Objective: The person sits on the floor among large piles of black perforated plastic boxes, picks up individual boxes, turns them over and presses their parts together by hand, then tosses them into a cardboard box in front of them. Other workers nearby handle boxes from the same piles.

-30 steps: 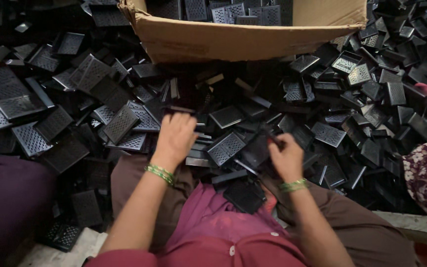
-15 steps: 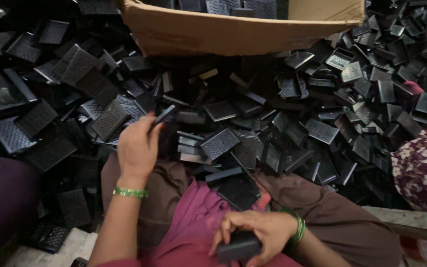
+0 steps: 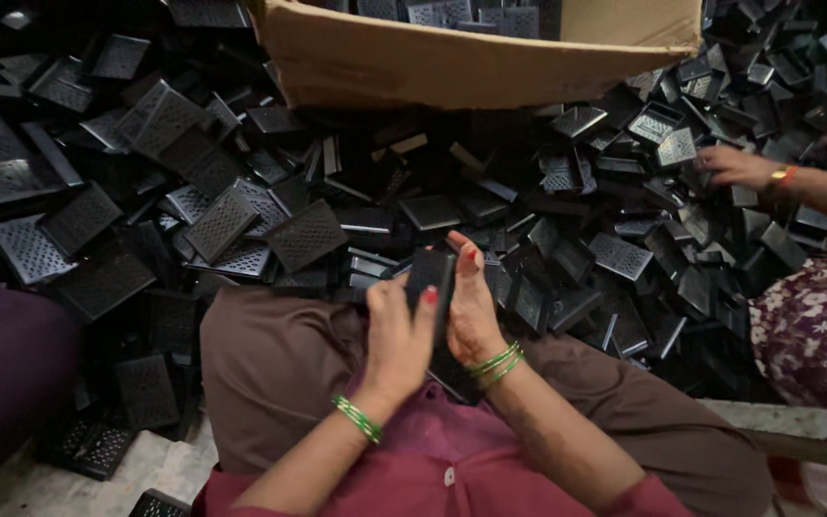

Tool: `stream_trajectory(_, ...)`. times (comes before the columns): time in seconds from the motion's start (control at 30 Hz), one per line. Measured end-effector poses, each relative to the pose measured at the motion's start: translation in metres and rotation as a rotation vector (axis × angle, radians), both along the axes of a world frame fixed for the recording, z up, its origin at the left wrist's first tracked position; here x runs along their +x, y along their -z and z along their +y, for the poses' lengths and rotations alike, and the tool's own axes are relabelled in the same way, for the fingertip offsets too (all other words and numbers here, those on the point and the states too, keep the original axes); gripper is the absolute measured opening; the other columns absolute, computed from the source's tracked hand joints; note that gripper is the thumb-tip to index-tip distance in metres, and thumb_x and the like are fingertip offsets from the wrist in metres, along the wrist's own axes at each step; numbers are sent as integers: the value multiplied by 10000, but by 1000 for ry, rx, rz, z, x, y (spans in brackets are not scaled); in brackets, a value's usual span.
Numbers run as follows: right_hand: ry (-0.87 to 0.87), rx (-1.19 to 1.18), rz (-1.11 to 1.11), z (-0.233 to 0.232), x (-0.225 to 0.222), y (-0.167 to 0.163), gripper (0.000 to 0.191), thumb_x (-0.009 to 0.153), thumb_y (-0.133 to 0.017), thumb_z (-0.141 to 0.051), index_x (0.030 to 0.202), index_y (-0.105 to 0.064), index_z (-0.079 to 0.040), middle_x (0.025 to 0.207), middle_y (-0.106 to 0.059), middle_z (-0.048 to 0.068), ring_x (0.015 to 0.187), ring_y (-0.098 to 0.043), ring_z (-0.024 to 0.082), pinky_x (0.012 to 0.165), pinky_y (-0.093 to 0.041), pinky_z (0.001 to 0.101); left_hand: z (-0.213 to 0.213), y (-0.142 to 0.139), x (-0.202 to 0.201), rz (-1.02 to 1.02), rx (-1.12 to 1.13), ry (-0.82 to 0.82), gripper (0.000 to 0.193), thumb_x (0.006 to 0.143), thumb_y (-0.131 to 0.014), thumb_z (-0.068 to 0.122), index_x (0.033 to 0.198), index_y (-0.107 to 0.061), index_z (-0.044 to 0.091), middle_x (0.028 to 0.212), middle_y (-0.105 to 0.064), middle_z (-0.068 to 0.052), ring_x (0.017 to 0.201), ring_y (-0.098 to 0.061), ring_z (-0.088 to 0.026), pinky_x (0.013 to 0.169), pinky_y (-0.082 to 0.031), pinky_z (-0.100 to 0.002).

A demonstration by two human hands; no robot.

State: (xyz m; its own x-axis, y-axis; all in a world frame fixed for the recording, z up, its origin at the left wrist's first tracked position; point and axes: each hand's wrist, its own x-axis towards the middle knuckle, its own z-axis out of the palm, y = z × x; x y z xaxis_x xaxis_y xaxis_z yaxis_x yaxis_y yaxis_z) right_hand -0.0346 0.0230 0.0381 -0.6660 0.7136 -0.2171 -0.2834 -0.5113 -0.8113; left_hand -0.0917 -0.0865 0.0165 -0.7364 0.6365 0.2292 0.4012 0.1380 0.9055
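Over the lap, the left hand (image 3: pixel 399 335) and right hand (image 3: pixel 474 311) press together, fingers closed around a small black plate (image 3: pixel 430 273) held upright between them. A firm hold on its rims, I judge, keeps it from slipping. Beyond the knees a heap of black grille plates (image 3: pixel 241 215) crowds close, leaving little free room. Farther off, a cardboard box (image 3: pixel 452 67); another person's hand (image 3: pixel 739 168) reaches in at right.

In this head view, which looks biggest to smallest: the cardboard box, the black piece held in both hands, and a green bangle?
1. cardboard box, largest by far, though cut off at the top edge.
2. black perforated piece, held between the left hand and right hand.
3. green bangle on the left wrist, smallest.
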Motion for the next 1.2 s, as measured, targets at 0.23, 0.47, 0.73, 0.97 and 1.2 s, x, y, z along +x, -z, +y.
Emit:
stream_trajectory(0.23,-72,138,55,-3,3,0,807,901,-502,-707,1446,-420,-117,1220,-617,57,1067,-635,180,944,-537,357,-24,-31,2,164,33,134,769,942,-686,407,1487,-417,-64,1225,-511,-247,1133,-530,-394,1000,-435,-459)
stream_trajectory(0.47,-149,199,-32,-15,22,-6,829,946,-435,-735,1444,-474,-74,1197,-609,51,1101,-600,145,996,-507,318,-32,-18,-14,-225,43,248,802,728,-909,262,1402,-567,-6,1212,-619,-135,1067,-658,-232,932,-558,-362)
stream_trajectory(0.73,-103,235,-24,-36,34,-17,797,969,-473,-682,1504,-442,-91,1208,-593,58,1094,-593,143,974,-510,340,-30,-11,-7,-607,177,291,869,637,-947,184,1379,-542,-21,1275,-640,-70,1141,-663,-161,1000,-558,-324)
stream_trajectory(0.97,-48,4,164,-52,28,-21,747,953,-519,-570,1544,-334,-153,1301,-589,28,1182,-594,164,1044,-496,369,-29,-12,2,-340,286,218,738,749,-913,176,1371,-563,-14,1279,-577,-101,1153,-636,-184,1000,-535,-321)
stream_trajectory(1.2,-31,226,84,-42,34,-14,802,1025,-501,-589,1606,-358,-55,1319,-593,57,1177,-566,140,1057,-456,320,-22,-11,15,-508,327,274,684,846,-839,188,1406,-503,-13,1280,-674,-127,1151,-669,-177,1013,-534,-308)
